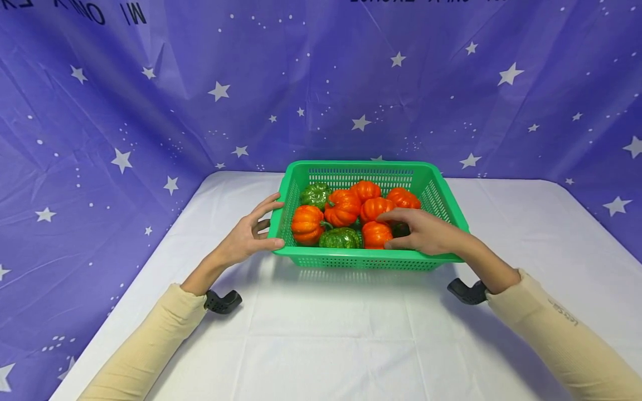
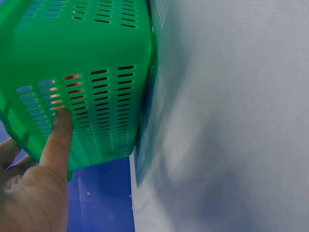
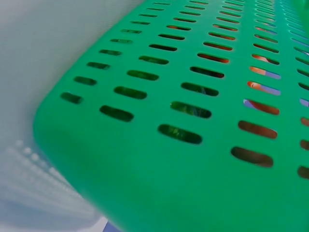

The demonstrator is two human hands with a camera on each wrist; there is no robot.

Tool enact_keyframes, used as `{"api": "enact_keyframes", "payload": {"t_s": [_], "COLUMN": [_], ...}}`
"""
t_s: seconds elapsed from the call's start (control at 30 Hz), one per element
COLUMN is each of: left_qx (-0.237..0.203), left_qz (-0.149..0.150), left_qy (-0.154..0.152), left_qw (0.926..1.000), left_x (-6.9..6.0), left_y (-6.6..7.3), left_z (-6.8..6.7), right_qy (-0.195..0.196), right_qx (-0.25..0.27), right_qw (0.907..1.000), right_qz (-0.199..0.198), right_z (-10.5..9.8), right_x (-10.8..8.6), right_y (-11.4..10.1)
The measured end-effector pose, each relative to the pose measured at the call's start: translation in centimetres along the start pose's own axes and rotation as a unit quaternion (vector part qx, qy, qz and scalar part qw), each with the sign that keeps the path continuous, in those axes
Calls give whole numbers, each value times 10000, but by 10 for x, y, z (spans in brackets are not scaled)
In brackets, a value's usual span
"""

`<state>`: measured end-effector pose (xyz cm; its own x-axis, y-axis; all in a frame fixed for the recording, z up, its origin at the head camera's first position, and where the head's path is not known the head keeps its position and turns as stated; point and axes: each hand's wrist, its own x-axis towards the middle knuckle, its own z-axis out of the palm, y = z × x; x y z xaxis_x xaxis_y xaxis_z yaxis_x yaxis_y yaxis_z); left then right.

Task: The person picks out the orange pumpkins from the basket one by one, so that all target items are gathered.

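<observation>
A green plastic basket [image 1: 361, 252] with slotted walls holds several small ribbed orange pumpkins [image 1: 343, 208] and speckled green pumpkins [image 1: 340, 238]. My left hand [image 1: 241, 239] rests at its left end, thumb and fingers spread along the rim. The left wrist view shows one straight finger [image 2: 57, 145] touching the outer slotted wall. Over the front right of the basket, my right hand [image 1: 426, 231] holds a front orange pumpkin [image 1: 376, 236] between thumb and fingers. A dark green pumpkin [image 1: 400, 229] is partly hidden under that hand. In the right wrist view the basket wall [image 3: 145, 179] hides the hand.
The basket stands at the back of a table with a white cloth [image 1: 326, 356]. A purple curtain with white stars [image 1: 351, 83] hangs behind and at the sides. Each wrist wears a black curved mount, the left mount [image 1: 223, 302] and the right mount [image 1: 467, 292].
</observation>
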<state>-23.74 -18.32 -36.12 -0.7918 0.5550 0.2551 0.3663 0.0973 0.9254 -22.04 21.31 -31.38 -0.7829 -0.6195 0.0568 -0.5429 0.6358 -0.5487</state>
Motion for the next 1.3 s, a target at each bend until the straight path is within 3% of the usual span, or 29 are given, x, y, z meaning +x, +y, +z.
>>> {"api": "enact_keyframes", "payload": {"t_s": [0.4, 0.93, 1.3], "left_qx": [83, 154, 209], "left_qz": [-27, -53, -66], "left_qy": [-27, -18, -22], "left_qw": [10000, 9999, 9998], "left_x": [-1, -1, -1], "left_y": [1, 1, 1], "left_z": [0, 0, 0], "right_qy": [66, 132, -3], "right_qx": [-66, 252, -90], "right_qw": [9999, 9995, 9999], "right_qz": [-82, 166, -57], "right_z": [2, 2, 2], "right_x": [2, 0, 2], "right_y": [0, 0, 2]}}
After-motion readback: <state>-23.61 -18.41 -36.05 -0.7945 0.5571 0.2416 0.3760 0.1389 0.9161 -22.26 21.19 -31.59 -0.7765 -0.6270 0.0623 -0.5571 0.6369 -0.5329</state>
